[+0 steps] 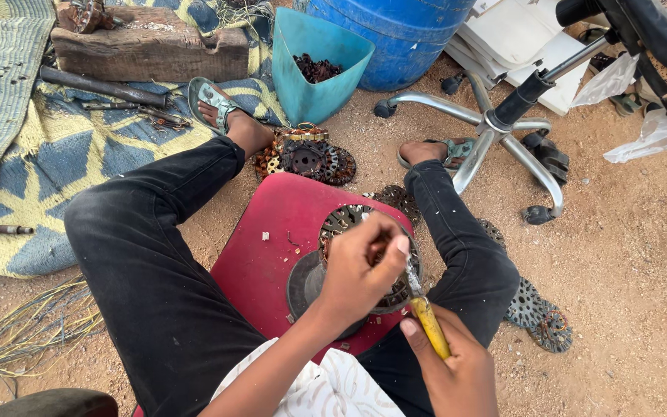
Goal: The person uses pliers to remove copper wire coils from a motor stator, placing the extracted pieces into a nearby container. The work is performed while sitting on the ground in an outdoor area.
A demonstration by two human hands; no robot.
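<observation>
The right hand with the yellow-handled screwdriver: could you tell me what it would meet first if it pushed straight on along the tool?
The right hand points its yellow-handled screwdriver up-left; it would probably first meet the round dark metal motor stator, though the left hand covers the tip.

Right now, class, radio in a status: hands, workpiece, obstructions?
Left hand gripping round metal motor core on red seat. Right hand holding yellow-handled screwdriver, tip at the core. Nothing obstructing.

rusty round stator flat on red seat; yellow-handled screwdriver tilted against it.
</observation>
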